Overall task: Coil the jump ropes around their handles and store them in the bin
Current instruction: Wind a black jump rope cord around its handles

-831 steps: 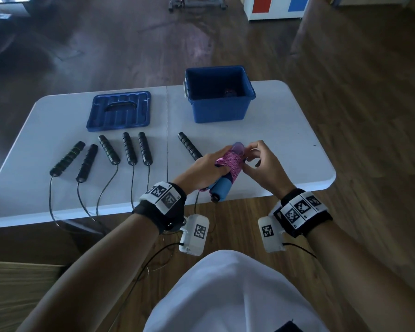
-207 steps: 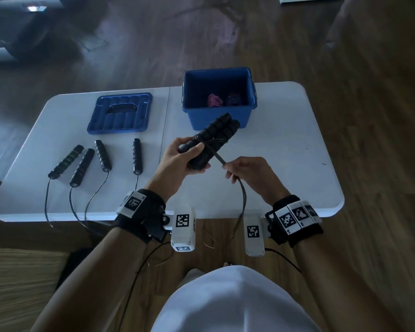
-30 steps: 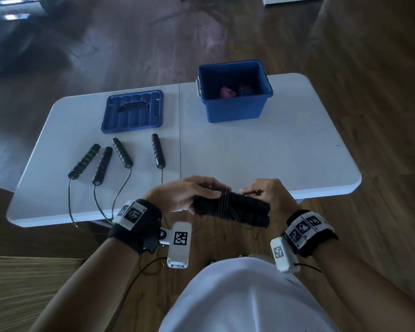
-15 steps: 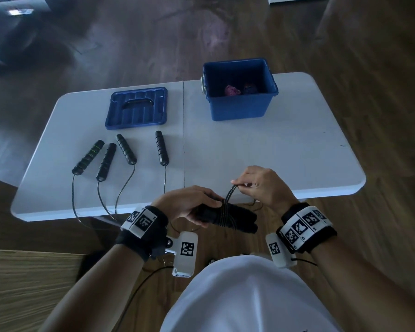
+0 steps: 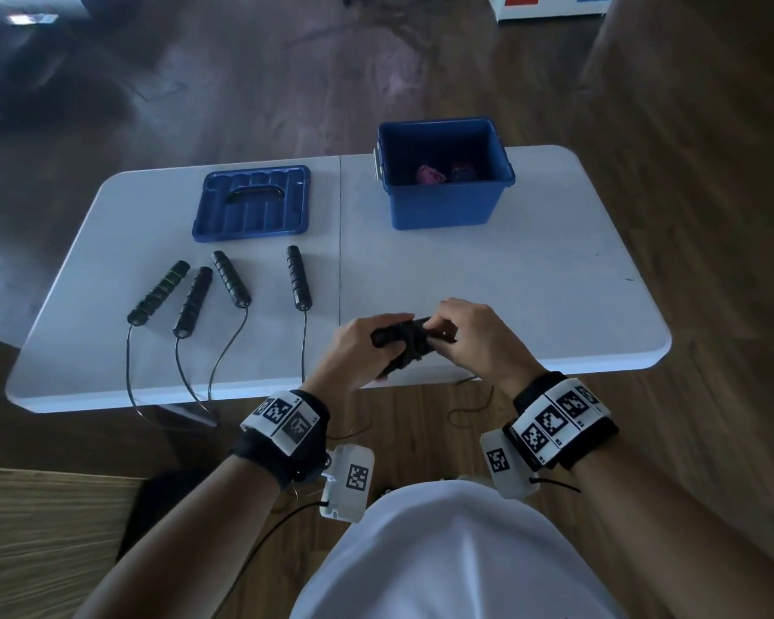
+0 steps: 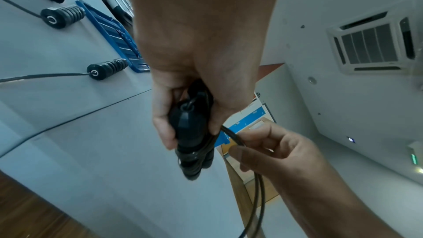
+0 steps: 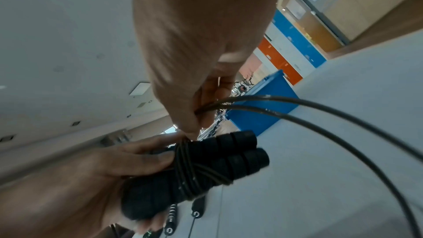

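Observation:
My left hand (image 5: 363, 346) grips a pair of black jump-rope handles (image 5: 403, 346) held side by side over the table's near edge, with several turns of black rope round their middle (image 7: 194, 171). My right hand (image 5: 465, 337) pinches the loose doubled rope (image 7: 274, 104) just above the handles (image 6: 192, 133); the slack loops away below the table. The blue bin (image 5: 443, 207) stands open at the back of the table, with a pink and blue coiled rope (image 5: 430, 175) inside.
Four more black handles (image 5: 188, 301) lie on the left half of the white table (image 5: 532, 283), their ropes hanging over the near edge. The blue bin lid (image 5: 253, 203) lies flat behind them. Wooden floor surrounds the table.
My right hand has come back down onto the handles with the rope after lifting it up. Both hands have shifted slightly forward, over the table's edge.

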